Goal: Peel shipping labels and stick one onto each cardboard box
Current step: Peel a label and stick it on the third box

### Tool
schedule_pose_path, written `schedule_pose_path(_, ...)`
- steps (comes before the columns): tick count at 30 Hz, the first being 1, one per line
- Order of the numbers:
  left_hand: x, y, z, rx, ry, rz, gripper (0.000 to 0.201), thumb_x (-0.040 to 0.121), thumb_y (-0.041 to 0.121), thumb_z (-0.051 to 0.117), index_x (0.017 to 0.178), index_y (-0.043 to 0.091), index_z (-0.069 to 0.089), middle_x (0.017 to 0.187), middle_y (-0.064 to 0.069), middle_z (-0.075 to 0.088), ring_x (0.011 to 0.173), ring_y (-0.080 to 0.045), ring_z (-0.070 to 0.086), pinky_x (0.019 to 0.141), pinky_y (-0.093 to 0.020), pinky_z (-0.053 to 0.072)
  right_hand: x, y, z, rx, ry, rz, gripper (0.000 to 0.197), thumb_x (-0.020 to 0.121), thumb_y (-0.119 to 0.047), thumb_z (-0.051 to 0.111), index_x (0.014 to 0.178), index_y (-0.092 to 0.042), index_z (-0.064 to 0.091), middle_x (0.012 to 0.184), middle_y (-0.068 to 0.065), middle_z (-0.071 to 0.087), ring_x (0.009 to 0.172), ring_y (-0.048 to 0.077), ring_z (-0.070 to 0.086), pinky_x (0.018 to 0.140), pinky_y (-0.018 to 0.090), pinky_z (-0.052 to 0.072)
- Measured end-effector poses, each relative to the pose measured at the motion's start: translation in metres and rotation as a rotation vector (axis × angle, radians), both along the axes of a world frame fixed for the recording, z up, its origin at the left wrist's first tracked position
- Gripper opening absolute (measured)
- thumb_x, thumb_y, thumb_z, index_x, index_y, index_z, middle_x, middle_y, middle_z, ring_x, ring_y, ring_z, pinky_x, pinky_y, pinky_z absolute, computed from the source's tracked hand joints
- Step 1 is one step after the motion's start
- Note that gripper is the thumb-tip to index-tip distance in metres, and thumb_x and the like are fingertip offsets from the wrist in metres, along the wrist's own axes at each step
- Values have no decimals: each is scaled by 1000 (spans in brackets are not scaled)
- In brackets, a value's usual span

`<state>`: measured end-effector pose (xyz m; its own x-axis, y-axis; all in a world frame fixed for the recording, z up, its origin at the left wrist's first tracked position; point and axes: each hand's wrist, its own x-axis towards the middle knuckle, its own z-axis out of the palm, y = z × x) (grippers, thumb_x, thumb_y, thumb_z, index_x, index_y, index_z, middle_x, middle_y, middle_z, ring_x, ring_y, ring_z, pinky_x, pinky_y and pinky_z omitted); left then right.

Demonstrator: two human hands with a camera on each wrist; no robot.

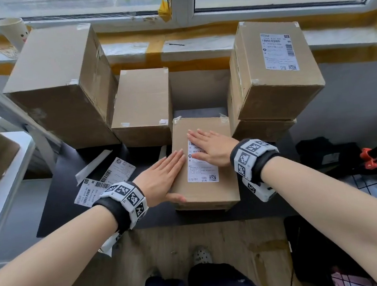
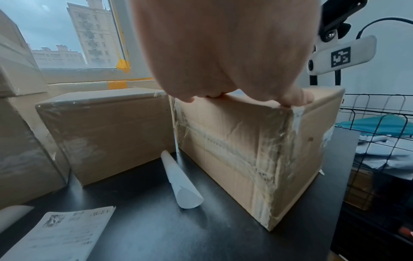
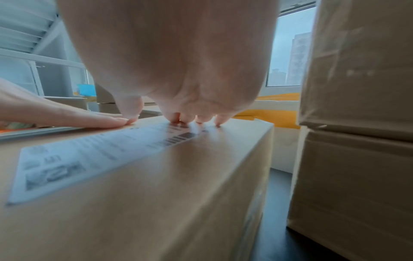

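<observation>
I see the dark tabletop [image 1: 69, 180] crowded with cardboard boxes, so I read the layout as a queue. The biggest box [image 1: 59, 87] stands at ten o'clock and a middle box [image 1: 142, 105] at eleven, both with bare tops, which I judge are still waiting for labels. At two o'clock a stacked box [image 1: 273, 69] already wears its label [image 1: 279, 52] and sits on another box, probably set aside as done.

The box being worked [image 1: 202, 162] lies nearest me at the centre, close to the front edge, I think so both arms can press straight down on it. Its long axis runs from six to twelve o'clock, away from my body.

My left hand [image 1: 161, 179] lies flat with fingers straight on the box's left part, thumb down over the near-left edge, holding nothing; I take it as steadying the box. My right hand [image 1: 211, 148] is also flat and empty, fingers extended toward ten o'clock, pressing the far half of the shipping label [image 1: 202, 167] to smooth it down.

That label lies flat on the box top, slightly right of centre, its long axis matching the box's. Its barcode end points to twelve o'clock under my fingers and its square code sits at the six o'clock end.

Spare labels [image 1: 103, 180] lie loose on the tabletop at nine o'clock, within reach. A curled backing sheet [image 2: 181, 181] lies between the boxes, apparently discarded.
</observation>
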<state>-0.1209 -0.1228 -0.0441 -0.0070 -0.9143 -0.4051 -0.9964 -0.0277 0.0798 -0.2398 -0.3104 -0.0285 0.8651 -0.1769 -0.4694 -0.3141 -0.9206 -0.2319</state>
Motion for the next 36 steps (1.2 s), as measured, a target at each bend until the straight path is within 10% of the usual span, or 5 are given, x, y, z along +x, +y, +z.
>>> schedule_pose_path(13,6,-1,-1,26,18,-20,110,54,90,-5,137,23,-30,144,-4,-36,135,-16,-31,119,-32,-7,-68,64,-7,39,-34,268,65,99,-52,24,152,-25,-2,160,-6,-5,147,11,-8,118,30,-7)
schedule_pose_path(19,4,1,3,78,52,-26,82,67,81,11,133,52,-27,138,0,-45,131,-15,-35,112,-30,-12,-106,57,-9,4,-40,166,66,97,-53,21,151,-25,-6,159,-7,-6,147,8,-7,117,25,-8)
schedule_pose_path(26,-1,0,3,48,376,288,116,63,78,50,144,34,-21,150,-7,-37,137,-13,-26,120,-34,0,-106,64,-6,133,-188,-261,66,99,-46,31,152,-18,2,160,-2,-2,147,9,-3,118,23,-1)
schedule_pose_path(32,6,-10,-22,-26,792,884,119,70,51,75,150,12,-4,149,-6,35,131,-25,45,107,-35,39,-84,65,-12,390,-408,-923,88,91,-31,59,152,-15,-2,161,0,-4,146,15,11,118,33,17)
schedule_pose_path(36,-2,-17,-20,-57,1045,938,55,90,16,60,141,16,38,122,-8,61,103,-22,62,85,-35,55,-80,61,-15,605,-427,-1133,81,88,-24,65,150,-15,14,145,3,40,133,26,41,110,39,35)
